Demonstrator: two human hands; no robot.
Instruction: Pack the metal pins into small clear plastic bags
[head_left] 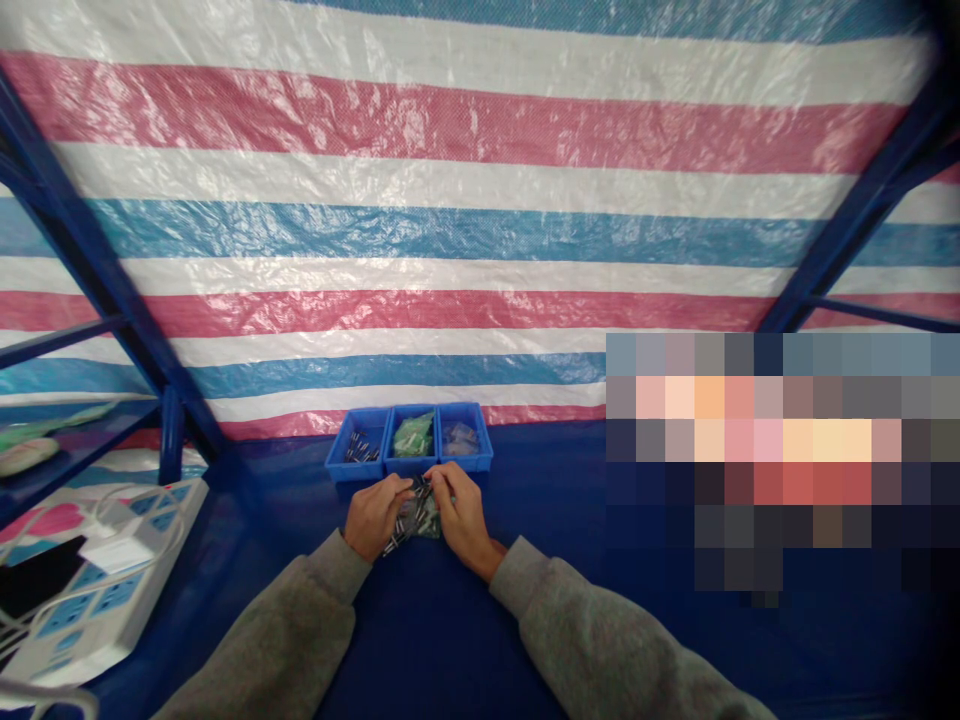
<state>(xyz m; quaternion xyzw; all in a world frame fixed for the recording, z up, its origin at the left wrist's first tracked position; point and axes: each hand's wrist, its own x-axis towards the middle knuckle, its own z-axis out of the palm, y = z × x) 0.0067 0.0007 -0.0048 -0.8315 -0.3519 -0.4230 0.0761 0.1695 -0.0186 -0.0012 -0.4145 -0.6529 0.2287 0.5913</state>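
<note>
Both hands [375, 514] pinch small dark parts [411, 517] — possibly metal — near blue trays [357, 470].

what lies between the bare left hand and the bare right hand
In the head view, a pile of slender silvery-black pieces and greenish plastic lies between the left hand and right hand.

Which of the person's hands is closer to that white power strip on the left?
Left. The left hand is off to the right of the power strip, apart from it; the right hand is farther right, beyond the left hand.
</note>
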